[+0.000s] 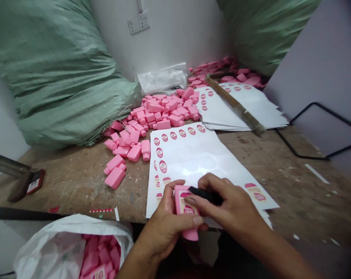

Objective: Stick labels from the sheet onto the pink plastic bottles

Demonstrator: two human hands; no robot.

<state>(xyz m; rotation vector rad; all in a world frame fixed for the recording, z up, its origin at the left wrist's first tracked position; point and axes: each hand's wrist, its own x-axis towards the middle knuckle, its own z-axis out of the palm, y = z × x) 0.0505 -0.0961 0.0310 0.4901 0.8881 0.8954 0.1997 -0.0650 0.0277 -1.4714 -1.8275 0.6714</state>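
In my left hand (171, 224) a small pink plastic bottle (179, 197) is gripped between fingers and thumb, its neck end tilted down toward me. A label sticker (188, 208) with a red and cream print covers its front face. My right hand (227, 205) is closed around a black-handled tool (204, 193), whose working end is hidden. The right thumb presses on the label. Just behind both hands lies a sheet of label stickers (193, 155), with printed ovals along its far and left edges and a larger label near its right corner.
Loose pink bottles (164, 110) are heaped behind the sheet. A wooden stick (236, 106) rests on another sheet stack (222, 116). A white sack (53, 240) with pink bottles hangs open at the front left. Green sacks (62, 69) and a black wire frame (306, 157) flank the table.
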